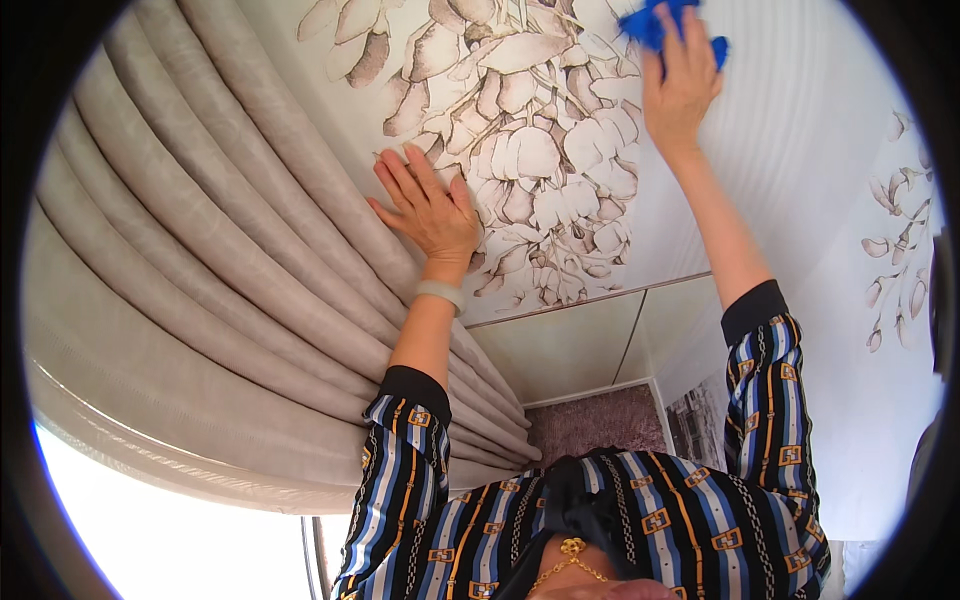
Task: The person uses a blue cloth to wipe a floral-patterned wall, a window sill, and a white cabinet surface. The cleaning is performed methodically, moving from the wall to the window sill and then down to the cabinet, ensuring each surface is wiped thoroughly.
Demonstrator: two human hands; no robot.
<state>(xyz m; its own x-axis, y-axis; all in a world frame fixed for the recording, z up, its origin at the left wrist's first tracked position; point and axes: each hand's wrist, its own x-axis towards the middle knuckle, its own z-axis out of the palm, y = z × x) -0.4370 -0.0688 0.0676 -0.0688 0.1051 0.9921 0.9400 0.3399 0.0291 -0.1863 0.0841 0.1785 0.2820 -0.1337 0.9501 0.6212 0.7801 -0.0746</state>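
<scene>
Left hand [437, 218] is splayed against the floral mural [540, 130], right hand [684, 95] over the blue cloth [642, 27], frame's upper right (can't tell if gripping), which looks light, floppy, best grabbed mid-bunch.

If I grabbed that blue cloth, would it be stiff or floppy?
Probably floppy: the blue cloth bunches up under the right hand. Likely light, since only a little shows around that hand. It probably wouldn't roll, being crumpled and uneven.
</scene>
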